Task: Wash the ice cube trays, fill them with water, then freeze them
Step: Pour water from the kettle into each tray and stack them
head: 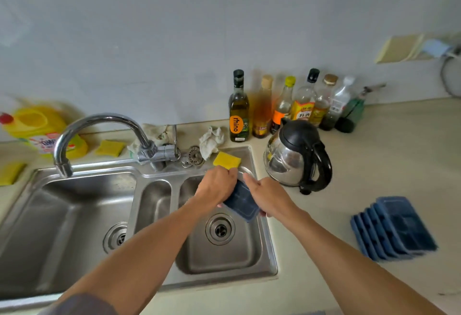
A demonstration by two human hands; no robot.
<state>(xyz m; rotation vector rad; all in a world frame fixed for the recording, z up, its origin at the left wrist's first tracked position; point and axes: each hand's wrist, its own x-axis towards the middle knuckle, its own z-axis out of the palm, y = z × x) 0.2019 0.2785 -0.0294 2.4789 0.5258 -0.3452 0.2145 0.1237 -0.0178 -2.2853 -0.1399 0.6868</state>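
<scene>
A dark blue ice cube tray (241, 201) hangs tilted over the right sink basin (224, 260). My right hand (268, 193) grips its right side, with fingers curled underneath. My left hand (216, 186) covers the tray's far left corner, and its fingertips close on the near edge of a yellow sponge (226, 159) on the sink's back rim. A stack of several blue ice cube trays (394, 230) lies on the counter to the right. The faucet (99, 127) has its spout over the left basin, and no water is running.
A steel kettle (296, 157) with a black handle stands just right of the sink. Oil and sauce bottles (287, 105) line the wall. A white rag (210, 141), a strainer (194, 155), a yellow detergent jug (37, 127) and more sponges (109, 147) lie behind the sink.
</scene>
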